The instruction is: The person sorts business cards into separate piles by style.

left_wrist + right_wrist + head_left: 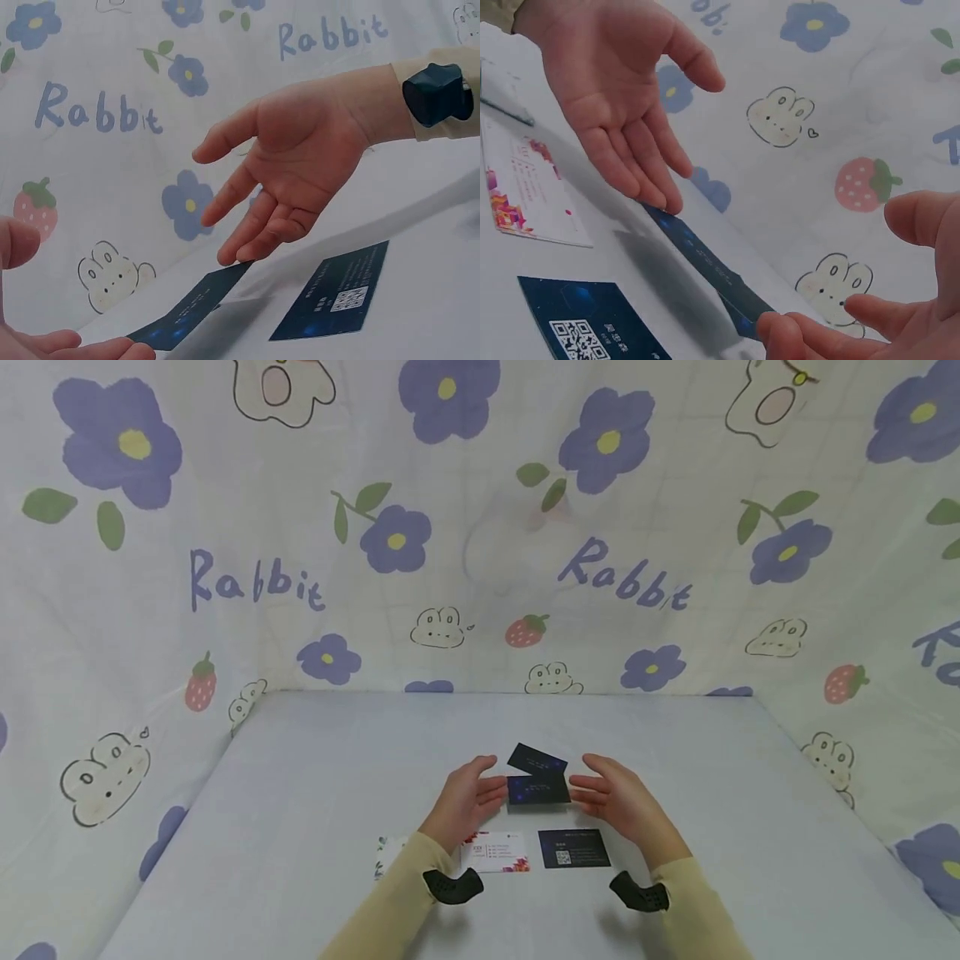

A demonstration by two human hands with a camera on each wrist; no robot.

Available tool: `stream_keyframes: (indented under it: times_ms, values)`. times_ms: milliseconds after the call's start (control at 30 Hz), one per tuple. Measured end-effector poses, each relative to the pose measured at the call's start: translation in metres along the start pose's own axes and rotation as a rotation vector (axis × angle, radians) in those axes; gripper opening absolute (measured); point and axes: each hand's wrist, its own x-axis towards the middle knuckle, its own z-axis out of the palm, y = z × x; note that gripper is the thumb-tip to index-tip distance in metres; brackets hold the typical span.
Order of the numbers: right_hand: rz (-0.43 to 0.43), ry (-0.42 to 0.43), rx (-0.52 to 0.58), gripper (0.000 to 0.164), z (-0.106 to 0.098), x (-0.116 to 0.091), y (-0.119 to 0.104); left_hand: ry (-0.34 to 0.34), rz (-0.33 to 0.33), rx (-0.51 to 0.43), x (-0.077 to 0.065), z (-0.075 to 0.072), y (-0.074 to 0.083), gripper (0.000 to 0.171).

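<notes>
Two dark business cards lie between the hands, the front dark card (538,790) overlapped by a tilted dark card (534,758) behind it. A shadow under the front card shows it raised off the tabletop. At its left end are the fingertips of my left hand (463,802), thumb apart and fingers extended. My right hand (618,797) faces it from the other side, its fingertips at the card's right end and its thumb clear. In the left wrist view the right hand (300,157) shows its palm, with fingers loosely spread.
Nearer the body is a row of cards: a white card with leaf print (390,852) partly behind the left wrist, a white card with red flowers (497,853), and a dark card with a QR code (574,848). A printed cloth (480,568) hangs around the white table (337,760).
</notes>
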Motion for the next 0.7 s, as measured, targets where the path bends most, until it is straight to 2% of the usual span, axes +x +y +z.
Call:
stream_keyframes:
  times_ms: [300,467,700]
  values:
    - [-0.043,-0.035,-0.108,0.073,-0.006,-0.023,-0.002,-0.033,0.006,-0.037,-0.025,0.004,-0.009,0.061]
    - [-0.041,-0.061,-0.113,0.070,-0.006,-0.031,-0.003,-0.020,0.026,-0.044,-0.036,0.007,-0.012,0.060]
    - [-0.060,-0.069,-0.129,0.068,-0.010,-0.041,-0.008,-0.034,0.045,-0.030,-0.051,0.012,-0.011,0.059]
